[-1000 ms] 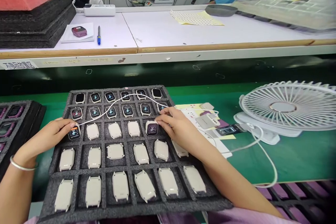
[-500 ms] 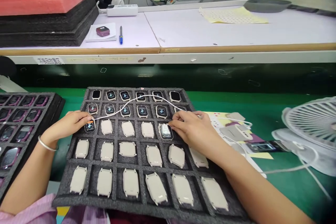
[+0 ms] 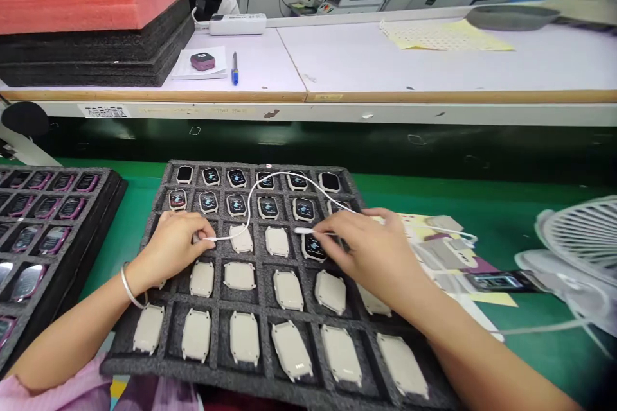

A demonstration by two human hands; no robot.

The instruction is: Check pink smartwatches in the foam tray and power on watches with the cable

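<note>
A dark grey foam tray [image 3: 219, 367] holds several watch bodies in square compartments. In its two far rows the watch screens face up, some lit, like this watch [image 3: 267, 207]; nearer ones, such as this cream watch back [image 3: 244, 338], lie face down. My left hand [image 3: 178, 244] pinches one end of a thin white cable [image 3: 289, 173] above the third row, hiding the compartments beneath. The cable arches over the tray to my right hand [image 3: 369, 247], whose fingers are closed on it with a white tip [image 3: 303, 231] sticking out, just above a face-up watch [image 3: 314, 249].
Left of me stands another foam tray [image 3: 91, 218] of purple-framed watches. On the right are a white fan [image 3: 585, 250], a phone-like device [image 3: 501, 280] and loose cables. A shelf [image 3: 347, 70] behind carries stacked foam [image 3: 96, 6], a pen [image 3: 234, 69] and a purple watch [image 3: 202, 61].
My left hand has moved right, away from the lit watch at the third row's left end. My right hand has lifted slightly off its watch, showing the white tip. The view has shifted a little.
</note>
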